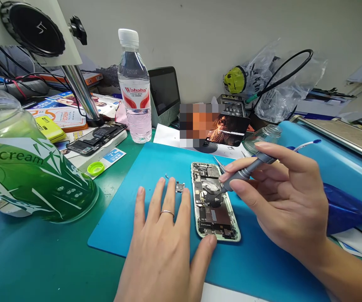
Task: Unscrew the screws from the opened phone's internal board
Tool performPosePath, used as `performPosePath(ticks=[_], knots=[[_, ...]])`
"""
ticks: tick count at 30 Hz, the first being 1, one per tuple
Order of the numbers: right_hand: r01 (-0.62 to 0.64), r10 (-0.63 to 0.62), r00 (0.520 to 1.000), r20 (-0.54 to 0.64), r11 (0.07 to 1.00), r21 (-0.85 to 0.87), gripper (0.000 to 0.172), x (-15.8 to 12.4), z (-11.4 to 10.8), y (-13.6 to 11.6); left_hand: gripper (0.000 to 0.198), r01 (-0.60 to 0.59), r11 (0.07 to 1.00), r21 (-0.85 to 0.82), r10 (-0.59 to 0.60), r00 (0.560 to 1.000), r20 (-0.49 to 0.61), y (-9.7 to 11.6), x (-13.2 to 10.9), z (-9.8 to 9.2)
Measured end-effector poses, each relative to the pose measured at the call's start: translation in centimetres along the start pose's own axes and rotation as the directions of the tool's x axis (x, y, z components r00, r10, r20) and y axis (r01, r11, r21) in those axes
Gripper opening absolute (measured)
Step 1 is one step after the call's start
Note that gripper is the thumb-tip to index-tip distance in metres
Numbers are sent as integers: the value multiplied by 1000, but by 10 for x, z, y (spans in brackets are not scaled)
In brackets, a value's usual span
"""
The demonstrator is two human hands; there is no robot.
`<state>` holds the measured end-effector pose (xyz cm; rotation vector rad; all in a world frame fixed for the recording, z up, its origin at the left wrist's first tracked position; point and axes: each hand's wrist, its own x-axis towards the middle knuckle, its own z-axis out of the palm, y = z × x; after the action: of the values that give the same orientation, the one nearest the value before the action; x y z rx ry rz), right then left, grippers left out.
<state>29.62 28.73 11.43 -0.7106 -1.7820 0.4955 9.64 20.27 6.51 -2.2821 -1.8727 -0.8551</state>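
An opened phone (pixel 214 214) with its inner parts exposed lies on a blue mat (pixel 115 222). My right hand (pixel 288 193) grips a grey precision screwdriver (pixel 246 170), slanted with its tip over the middle of the phone. A pointed metal tip (pixel 219 162), perhaps of tweezers, juts out behind those fingers; the rest of it is hidden. My left hand (pixel 165 239) rests flat with fingers spread, its thumb at the phone's lower left edge. Just beyond its fingertips lie a small circuit piece (pixel 180 187) and a tiny part (pixel 166 176).
Left of the mat stand a green drink bottle (pixel 36 176) and a microscope post (pixel 82 92). A water bottle (pixel 134 92) rises behind the mat. Another opened phone (pixel 97 136) lies on a box. A picture-showing screen (pixel 228 129) and glass jar (pixel 265 136) are at the back.
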Motion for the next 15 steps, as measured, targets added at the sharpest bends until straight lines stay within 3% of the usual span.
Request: performPosePath(ticks=[7,15], knots=[[-3,3,1000,6,1000,2,65,0,0,2,71,-122,992,-31,119,991,-67,-1,-13,3],[-2,2,1000,3,1000,1,66,-1,-1,-1,74,-63,998,-23,61,997,-49,8,-8,6]])
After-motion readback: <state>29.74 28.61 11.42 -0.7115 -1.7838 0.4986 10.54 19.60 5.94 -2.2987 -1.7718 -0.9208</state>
